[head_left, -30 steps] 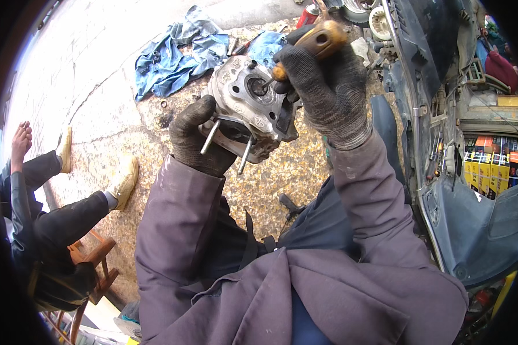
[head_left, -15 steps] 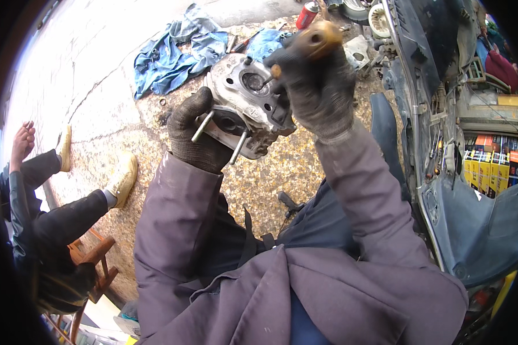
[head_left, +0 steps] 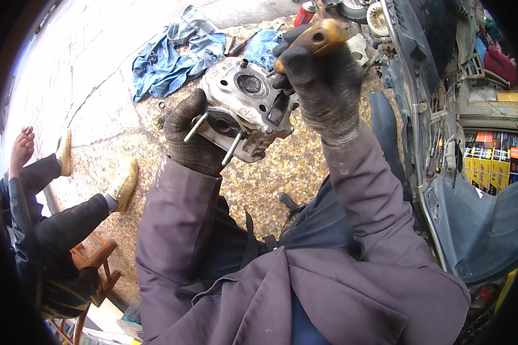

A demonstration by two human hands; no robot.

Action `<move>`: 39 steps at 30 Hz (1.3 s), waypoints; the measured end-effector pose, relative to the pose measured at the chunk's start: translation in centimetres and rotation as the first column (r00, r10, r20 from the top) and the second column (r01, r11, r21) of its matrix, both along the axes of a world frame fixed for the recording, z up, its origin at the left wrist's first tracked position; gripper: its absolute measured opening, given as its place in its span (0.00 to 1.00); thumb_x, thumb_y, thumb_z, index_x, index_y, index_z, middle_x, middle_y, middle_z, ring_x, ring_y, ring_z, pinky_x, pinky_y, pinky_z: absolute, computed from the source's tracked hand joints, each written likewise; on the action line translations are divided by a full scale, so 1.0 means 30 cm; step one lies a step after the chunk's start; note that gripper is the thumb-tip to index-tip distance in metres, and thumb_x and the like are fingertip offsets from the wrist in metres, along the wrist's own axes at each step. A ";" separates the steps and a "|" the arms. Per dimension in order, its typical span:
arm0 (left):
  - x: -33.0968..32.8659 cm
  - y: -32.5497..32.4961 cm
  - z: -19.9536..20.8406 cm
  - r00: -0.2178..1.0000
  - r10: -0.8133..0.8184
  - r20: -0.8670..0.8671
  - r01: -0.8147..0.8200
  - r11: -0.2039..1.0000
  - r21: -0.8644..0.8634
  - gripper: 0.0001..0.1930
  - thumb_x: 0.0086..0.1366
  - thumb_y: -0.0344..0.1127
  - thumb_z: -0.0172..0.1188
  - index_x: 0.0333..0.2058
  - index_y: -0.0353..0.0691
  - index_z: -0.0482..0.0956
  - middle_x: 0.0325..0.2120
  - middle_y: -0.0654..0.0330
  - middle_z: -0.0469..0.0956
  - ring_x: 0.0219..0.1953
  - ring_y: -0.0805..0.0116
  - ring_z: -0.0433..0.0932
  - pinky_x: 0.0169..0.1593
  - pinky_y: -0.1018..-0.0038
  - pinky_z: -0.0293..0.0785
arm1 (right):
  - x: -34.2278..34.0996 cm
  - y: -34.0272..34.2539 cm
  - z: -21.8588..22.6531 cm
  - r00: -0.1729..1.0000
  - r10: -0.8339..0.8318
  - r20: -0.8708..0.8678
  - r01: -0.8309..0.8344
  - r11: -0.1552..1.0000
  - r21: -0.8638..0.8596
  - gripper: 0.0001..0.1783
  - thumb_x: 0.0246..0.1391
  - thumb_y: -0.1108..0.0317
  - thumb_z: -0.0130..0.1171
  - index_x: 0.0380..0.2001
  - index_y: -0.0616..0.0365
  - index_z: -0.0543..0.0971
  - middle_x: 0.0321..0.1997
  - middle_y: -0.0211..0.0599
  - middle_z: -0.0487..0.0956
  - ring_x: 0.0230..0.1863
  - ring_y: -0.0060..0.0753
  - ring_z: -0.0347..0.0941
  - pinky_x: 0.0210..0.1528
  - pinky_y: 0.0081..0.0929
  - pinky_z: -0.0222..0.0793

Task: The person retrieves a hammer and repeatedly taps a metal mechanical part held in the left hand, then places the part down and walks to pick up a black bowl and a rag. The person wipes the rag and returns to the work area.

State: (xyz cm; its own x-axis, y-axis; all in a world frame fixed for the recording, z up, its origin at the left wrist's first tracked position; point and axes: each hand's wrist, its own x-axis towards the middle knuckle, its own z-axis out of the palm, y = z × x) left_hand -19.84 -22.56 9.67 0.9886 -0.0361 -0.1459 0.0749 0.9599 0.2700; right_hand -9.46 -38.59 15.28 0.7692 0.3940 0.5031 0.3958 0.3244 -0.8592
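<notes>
A grey metal engine cylinder head (head_left: 244, 106), with a round chamber and two long studs, is held up in front of me. My left hand (head_left: 194, 138), in a dark work glove, grips it closed from the left, thumb on the rim. My right hand (head_left: 328, 86), gloved too, is closed around a screwdriver (head_left: 323, 39) with a worn amber handle that has a hole in it. Only a bit of the thin shaft shows below the fingers, directed at the head's upper right face. Whether its tip touches the metal, I cannot tell.
Blue rags (head_left: 170, 66) and a red spray can (head_left: 305, 14) lie or stand on the ground beyond. On the right is a vehicle body with grey panels (head_left: 483, 230) and yellow boxes (head_left: 489, 167). A seated person's shoe (head_left: 122, 183) is at left, near a wooden chair (head_left: 101, 256).
My right hand has shifted slightly right with the screwdriver, and the shaft has drawn back from the chamber. The cylinder head has moved a little and is tilted slightly differently in my left hand.
</notes>
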 end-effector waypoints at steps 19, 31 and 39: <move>0.001 0.000 -0.011 0.999 -0.004 -0.036 0.005 1.000 0.018 0.33 0.60 0.46 0.57 0.59 0.32 0.64 0.55 0.45 0.71 0.55 0.48 0.72 0.60 0.50 0.66 | 0.011 -0.015 -0.045 0.993 -0.082 0.083 0.101 0.964 -0.246 0.19 0.50 0.61 0.69 0.41 0.60 0.76 0.31 0.33 0.79 0.32 0.23 0.77 0.34 0.25 0.75; 0.001 -0.002 -0.013 0.998 -0.063 0.016 0.063 0.998 0.007 0.31 0.61 0.45 0.55 0.59 0.32 0.65 0.54 0.46 0.72 0.54 0.48 0.73 0.58 0.50 0.68 | 0.034 -0.021 0.035 0.685 -0.187 0.704 0.528 0.793 -0.304 0.25 0.46 0.65 0.72 0.43 0.62 0.70 0.25 0.34 0.76 0.25 0.26 0.76 0.27 0.22 0.72; 0.007 -0.007 -0.005 0.999 0.010 -0.050 -0.008 0.999 0.033 0.29 0.61 0.46 0.55 0.56 0.32 0.68 0.49 0.47 0.76 0.48 0.50 0.78 0.53 0.52 0.74 | 0.013 -0.014 -0.036 0.876 -0.247 0.414 0.388 0.872 -0.300 0.25 0.45 0.60 0.72 0.44 0.59 0.76 0.32 0.32 0.80 0.34 0.26 0.79 0.34 0.25 0.77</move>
